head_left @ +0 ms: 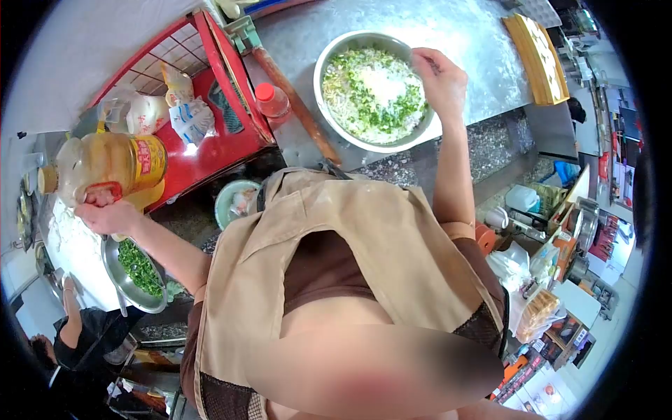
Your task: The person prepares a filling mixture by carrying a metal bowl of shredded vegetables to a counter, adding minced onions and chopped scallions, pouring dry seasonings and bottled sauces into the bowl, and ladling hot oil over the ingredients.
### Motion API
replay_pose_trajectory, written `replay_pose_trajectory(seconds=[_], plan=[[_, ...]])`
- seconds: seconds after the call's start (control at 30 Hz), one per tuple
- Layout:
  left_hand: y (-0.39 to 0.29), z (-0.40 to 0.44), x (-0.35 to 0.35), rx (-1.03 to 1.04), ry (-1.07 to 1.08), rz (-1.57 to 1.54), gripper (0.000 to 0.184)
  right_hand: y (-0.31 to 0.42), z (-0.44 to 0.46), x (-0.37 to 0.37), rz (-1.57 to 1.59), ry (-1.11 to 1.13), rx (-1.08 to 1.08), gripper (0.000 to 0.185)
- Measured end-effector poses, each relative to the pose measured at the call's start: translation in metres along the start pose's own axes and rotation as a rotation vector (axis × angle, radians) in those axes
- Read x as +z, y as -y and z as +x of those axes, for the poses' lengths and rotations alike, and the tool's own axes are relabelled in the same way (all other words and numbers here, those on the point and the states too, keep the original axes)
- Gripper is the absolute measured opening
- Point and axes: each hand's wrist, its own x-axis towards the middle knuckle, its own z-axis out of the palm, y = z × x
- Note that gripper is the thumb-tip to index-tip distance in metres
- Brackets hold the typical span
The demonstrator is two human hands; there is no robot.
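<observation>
My left hand is closed around the red-edged handle of a large oil jug, lying tilted on its side with a yellow label and a yellow cap at the left. Part of the jug is over the red rack. My right hand has its fingers curled on the right rim of a large metal bowl. In that bowl is a mix of chopped greens, pale shreds and a heap of white powder in the middle. The right fingertips are partly hidden.
A rolling pin and a red-capped bottle stand left of the bowl. Bags lie on the red rack. Another bowl of chopped greens is at lower left, near another person's arm. A yellow wooden box is at right.
</observation>
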Motion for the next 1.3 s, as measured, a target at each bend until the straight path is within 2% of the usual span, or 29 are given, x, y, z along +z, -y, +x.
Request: replay_pose_trajectory(seconds=[0.07, 0.13, 0.17, 0.23, 0.27, 0.3, 0.37, 0.4, 0.43, 0.5, 0.57, 0.63, 0.67, 0.7, 0.77, 0.8, 0.97, 1.03, 1.1, 1.17, 1.2, 1.3], plan=[[-0.035, -0.002, 0.01, -0.012, 0.013, 0.001, 0.04, 0.0, -0.004, -0.001, 0.028, -0.05, -0.023, 0.015], [-0.06, -0.018, 0.021, -0.025, 0.168, -0.083, 0.043, -0.003, -0.008, 0.001, 0.145, -0.164, -0.041, 0.014], [-0.059, -0.021, 0.02, -0.017, 0.171, -0.079, 0.043, -0.009, -0.011, 0.005, 0.154, -0.164, -0.036, 0.014], [-0.062, -0.032, 0.026, -0.332, 0.37, -0.372, 0.042, -0.032, -0.018, 0.023, 0.144, -0.234, -0.167, 0.015], [-0.062, -0.048, 0.038, -0.363, 0.268, -0.355, 0.039, -0.062, -0.018, 0.028, 0.019, -0.035, -0.184, 0.017], [-0.073, -0.071, 0.062, -0.38, 0.159, -0.336, 0.036, -0.08, -0.02, 0.033, 0.045, -0.026, -0.196, 0.017], [-0.069, -0.082, 0.075, -0.425, 0.384, -0.431, 0.031, -0.099, -0.021, 0.043, -0.223, 0.086, -0.488, 0.022], [-0.069, -0.087, 0.087, -0.527, 0.494, -0.562, 0.029, -0.099, -0.027, 0.034, -0.109, 0.121, -0.341, 0.018], [-0.071, -0.094, 0.1, -0.631, 0.603, -0.692, 0.026, -0.095, -0.025, 0.025, -0.102, 0.121, -0.336, 0.018], [-0.085, -0.122, 0.126, -0.668, 0.618, -0.741, 0.023, -0.086, -0.014, 0.004, 0.004, 0.088, -0.033, 0.015], [-0.092, -0.139, 0.147, -0.706, 0.632, -0.79, 0.022, -0.093, -0.01, -0.006, 0.019, 0.038, -0.035, 0.013], [-0.083, -0.145, 0.157, -0.851, 0.684, -0.881, 0.025, -0.107, -0.006, -0.004, -0.077, 0.22, -0.061, 0.012], [-0.061, -0.136, 0.157, -0.9, 0.914, -1.024, 0.027, -0.113, -0.006, 0.0, -0.028, 0.398, 0.048, 0.027], [-0.062, -0.136, 0.165, -0.899, 0.911, -1.024, 0.027, -0.119, -0.01, 0.006, -0.029, 0.401, 0.046, 0.027], [-0.069, -0.139, 0.179, -1.008, 0.746, -0.905, 0.033, -0.127, -0.017, 0.015, -0.188, 0.441, -0.148, 0.044], [-0.062, -0.137, 0.185, -1.053, 0.821, -1.009, 0.031, -0.119, -0.014, 0.01, -0.143, 0.52, -0.043, 0.05], [-0.05, -0.119, 0.216, -1.028, 0.781, -0.968, 0.03, -0.109, -0.003, 0.002, -0.031, 0.48, -0.105, 0.046], [-0.045, -0.107, 0.221, -1.175, 0.865, -1.102, 0.027, -0.101, 0.002, -0.001, -0.046, 0.536, -0.129, 0.043], [-0.045, -0.105, 0.223, -1.149, 0.839, -1.094, 0.023, -0.098, 0.008, -0.002, -0.029, 0.555, -0.135, 0.04], [-0.053, -0.109, 0.22, -1.372, 0.872, -1.268, 0.028, -0.1, 0.012, -0.004, -0.012, 0.547, -0.206, 0.039], [-0.056, -0.11, 0.22, -1.305, 0.848, -1.242, 0.023, -0.105, 0.012, -0.002, 0.0, 0.534, -0.222, 0.038], [-0.056, -0.107, 0.221, -1.35, 0.86, -1.257, 0.022, -0.111, 0.013, 0.0, 0.014, 0.516, -0.285, 0.037]])
